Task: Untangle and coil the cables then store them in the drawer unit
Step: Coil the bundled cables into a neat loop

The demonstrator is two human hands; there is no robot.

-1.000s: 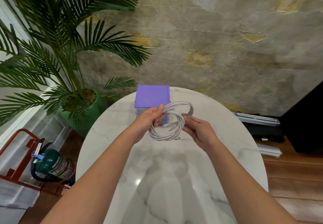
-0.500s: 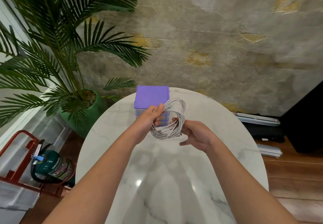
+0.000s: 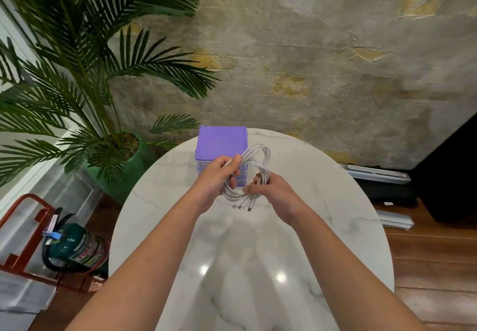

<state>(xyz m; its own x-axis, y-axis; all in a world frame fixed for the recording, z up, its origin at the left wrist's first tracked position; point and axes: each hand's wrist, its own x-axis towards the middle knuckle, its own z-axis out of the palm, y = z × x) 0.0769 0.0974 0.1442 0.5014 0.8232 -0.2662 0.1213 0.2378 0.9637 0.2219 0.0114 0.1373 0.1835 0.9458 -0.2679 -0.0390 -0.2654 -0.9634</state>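
A coil of white cables [image 3: 259, 159] hangs in the air above the round marble table [image 3: 322, 201], just in front of the purple drawer unit [image 3: 221, 143]. My left hand [image 3: 219, 176] grips the coil's left side, fingers curled round the strands. My right hand [image 3: 273, 191] holds the coil's lower right part, thumb and fingers wrapped round it. Several connector ends [image 3: 245, 205] stick out below the coil, between my hands. The drawer unit's clear drawers are mostly hidden behind my left hand and the coil.
A potted palm [image 3: 111, 114] in a green pot stands left of the table. A green fire extinguisher [image 3: 74, 249] in a red stand sits on the floor at the lower left. Black cases and grey bars [image 3: 387, 183] lie on the wooden floor at right.
The coil has been turned more upright and tightened. My right hand shifted from the coil's right edge to its lower part, and the connector ends now hang below.
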